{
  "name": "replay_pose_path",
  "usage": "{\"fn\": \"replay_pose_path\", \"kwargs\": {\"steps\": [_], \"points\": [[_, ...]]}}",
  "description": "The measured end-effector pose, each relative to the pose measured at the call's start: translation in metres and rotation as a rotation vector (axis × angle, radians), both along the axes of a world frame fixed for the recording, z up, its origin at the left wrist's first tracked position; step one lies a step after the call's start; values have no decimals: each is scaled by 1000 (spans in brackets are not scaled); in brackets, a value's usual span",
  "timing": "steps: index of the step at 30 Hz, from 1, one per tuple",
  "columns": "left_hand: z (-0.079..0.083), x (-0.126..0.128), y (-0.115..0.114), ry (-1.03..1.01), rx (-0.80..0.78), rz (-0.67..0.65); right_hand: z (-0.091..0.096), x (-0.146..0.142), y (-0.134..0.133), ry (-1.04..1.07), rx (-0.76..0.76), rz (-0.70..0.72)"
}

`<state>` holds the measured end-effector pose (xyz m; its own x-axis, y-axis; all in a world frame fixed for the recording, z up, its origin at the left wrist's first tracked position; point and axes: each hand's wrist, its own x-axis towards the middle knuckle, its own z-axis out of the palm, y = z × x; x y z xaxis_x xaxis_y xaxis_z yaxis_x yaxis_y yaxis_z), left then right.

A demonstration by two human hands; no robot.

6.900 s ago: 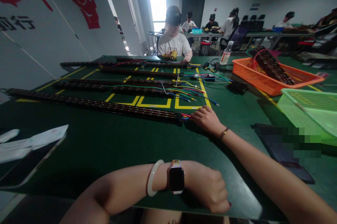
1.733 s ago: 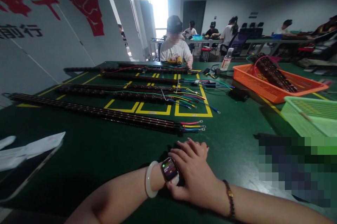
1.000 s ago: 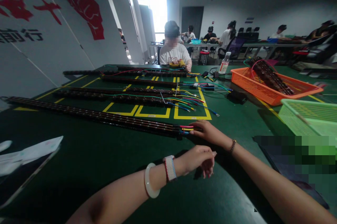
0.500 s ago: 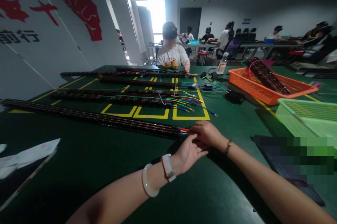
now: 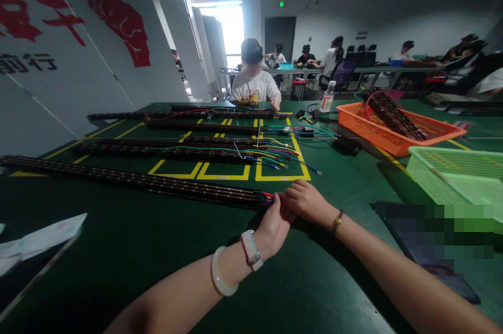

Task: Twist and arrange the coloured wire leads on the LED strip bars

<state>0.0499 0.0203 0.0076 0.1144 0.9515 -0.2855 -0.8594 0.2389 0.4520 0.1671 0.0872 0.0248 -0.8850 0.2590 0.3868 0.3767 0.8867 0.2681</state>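
Note:
Nearest me, a long dark wire harness with pale ties runs from the left edge to my hands. Red, yellow and blue wires come out of its right end. My left hand, below a woven watch band, closes round these wires with the thumb up. Against it, my right hand has its fingers curled in on the same wires. Both hands hide the wire tips.
Behind lie several more harnesses with loose coloured leads, over yellow tape outlines. An orange basket holding a dark harness and a light green basket stand right. A bottle stands farther back. A person sits opposite.
My left hand's fingers, stretched out before, have closed round the wires. My right hand has stayed beside it, with its fingers curled. The view has shifted slightly.

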Motion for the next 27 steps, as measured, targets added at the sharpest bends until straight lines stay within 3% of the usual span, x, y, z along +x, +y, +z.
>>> {"fn": "replay_pose_path", "kwargs": {"steps": [9,15,27], "points": [[-1,-1,0,26,20,-71,17,16,14,88,-132,54],[-2,-4,2,63,-27,-143,22,19,18,-43,-219,20],[-6,-9,6,12,41,-219,22,12,17,-107,-169,-70]]}}
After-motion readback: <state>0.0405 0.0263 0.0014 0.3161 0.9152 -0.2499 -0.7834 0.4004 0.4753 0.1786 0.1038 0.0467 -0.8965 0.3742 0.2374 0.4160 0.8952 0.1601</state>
